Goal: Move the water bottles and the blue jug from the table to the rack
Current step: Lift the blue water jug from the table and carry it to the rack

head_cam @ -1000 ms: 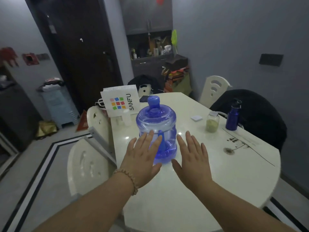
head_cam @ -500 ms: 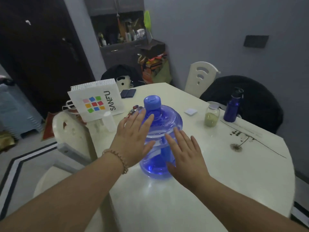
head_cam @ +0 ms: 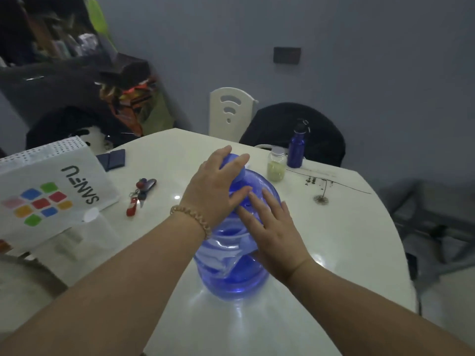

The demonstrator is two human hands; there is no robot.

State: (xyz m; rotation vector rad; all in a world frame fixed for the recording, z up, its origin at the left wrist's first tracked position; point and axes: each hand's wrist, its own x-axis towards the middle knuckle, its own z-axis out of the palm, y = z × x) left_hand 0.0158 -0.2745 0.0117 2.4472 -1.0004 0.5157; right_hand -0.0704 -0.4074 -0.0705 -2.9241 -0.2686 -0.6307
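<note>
Head view: white table (head_cam: 347, 240), grey wall (head_cam: 372, 60); left hand (head_cam: 213, 187) grips blue jug (head_cam: 231, 274), right hand (head_cam: 276, 228) flat on it.

We have a single view, from a wide-angle camera worn on the head, looking forward and steeply down along both forearms, which enter from the bottom edge. It sits close: the left hand (head_cam: 210, 191) and right hand (head_cam: 277, 235) on the blue jug (head_cam: 231, 268) fill the middle of the frame. The white counter (head_cam: 347, 240) spreads beneath us, its far edge near mid-height, and beyond it we face the grey wall (head_cam: 359, 73).
</note>
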